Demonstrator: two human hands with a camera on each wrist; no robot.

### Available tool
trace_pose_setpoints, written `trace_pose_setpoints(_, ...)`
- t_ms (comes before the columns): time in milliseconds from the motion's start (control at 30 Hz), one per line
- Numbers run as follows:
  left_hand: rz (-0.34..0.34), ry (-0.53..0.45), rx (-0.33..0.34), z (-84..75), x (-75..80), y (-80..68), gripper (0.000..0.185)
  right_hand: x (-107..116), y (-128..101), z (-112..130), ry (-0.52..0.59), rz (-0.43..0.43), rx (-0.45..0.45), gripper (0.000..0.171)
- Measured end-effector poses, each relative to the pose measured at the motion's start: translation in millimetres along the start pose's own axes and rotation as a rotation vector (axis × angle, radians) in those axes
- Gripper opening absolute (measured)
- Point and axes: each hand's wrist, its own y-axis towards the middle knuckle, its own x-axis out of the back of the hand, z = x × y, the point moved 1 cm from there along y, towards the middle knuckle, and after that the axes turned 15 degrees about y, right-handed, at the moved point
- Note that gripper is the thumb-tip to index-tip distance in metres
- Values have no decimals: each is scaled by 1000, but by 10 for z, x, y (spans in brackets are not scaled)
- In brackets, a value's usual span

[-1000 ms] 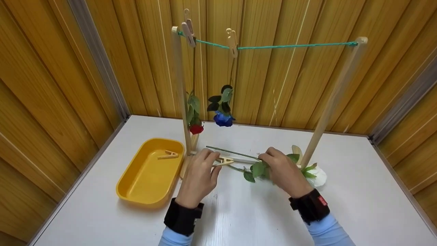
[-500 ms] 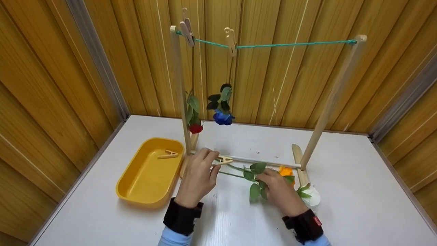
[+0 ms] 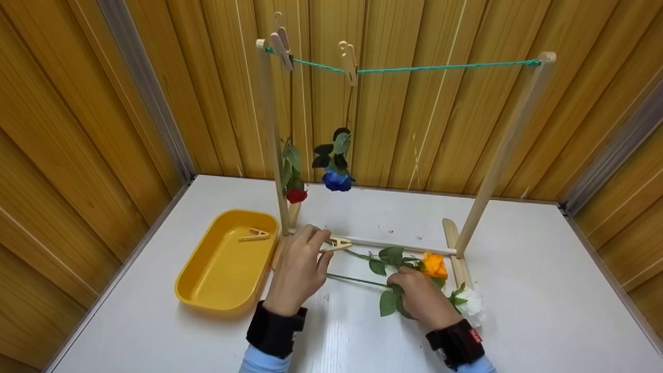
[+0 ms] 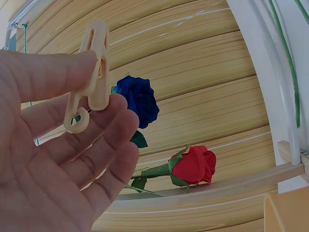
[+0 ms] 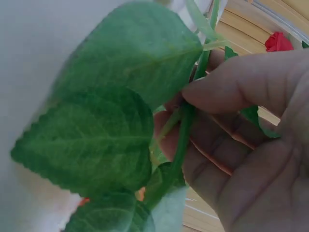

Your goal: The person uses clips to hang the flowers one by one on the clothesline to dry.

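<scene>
My left hand (image 3: 300,272) pinches a pale wooden clothespin (image 4: 99,63) between thumb and fingertips, above the table left of the middle. With thumb and fingers, my right hand (image 3: 424,300) holds the leafy green stem (image 5: 183,135) of a white rose (image 3: 470,301), low over the table. Its bare stem end points left, toward the left hand. Just beyond the right hand lies an orange rose (image 3: 434,265), its stem running left behind the left hand. A red rose (image 3: 297,195) and a blue rose (image 3: 337,180) hang head down from a green cord (image 3: 440,68).
Clothespins (image 3: 350,65) grip the hanging stems on the cord, which spans two wooden posts (image 3: 500,155). A white rod (image 3: 399,245) joins the posts near the table. At left stands a yellow tray (image 3: 189,277) with another clothespin (image 3: 255,234) in it. Wood-patterned walls enclose the table.
My right hand has drawn the white rose toward the table's near side, away from the orange rose, which has come into view. The left hand with its clothespin has stayed nearly still.
</scene>
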Motion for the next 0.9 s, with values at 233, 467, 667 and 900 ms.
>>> trace_pose_setpoints(233,13,8,6,-5,5,-2,27,9,5,-9,4,57,-20,45)
trace_pose_setpoints(467,22,-3,8,-10,-1,2,26,106,-3,71,2,133,-17,52)
trace_pose_setpoints(667,43,-20,17,-21,-3,4,26,141,11,177,-19,96,-28,39)
trace_pose_setpoints(900,53,-6,21,-32,-7,10,26,-32,57,195,-69,-46,86,22)
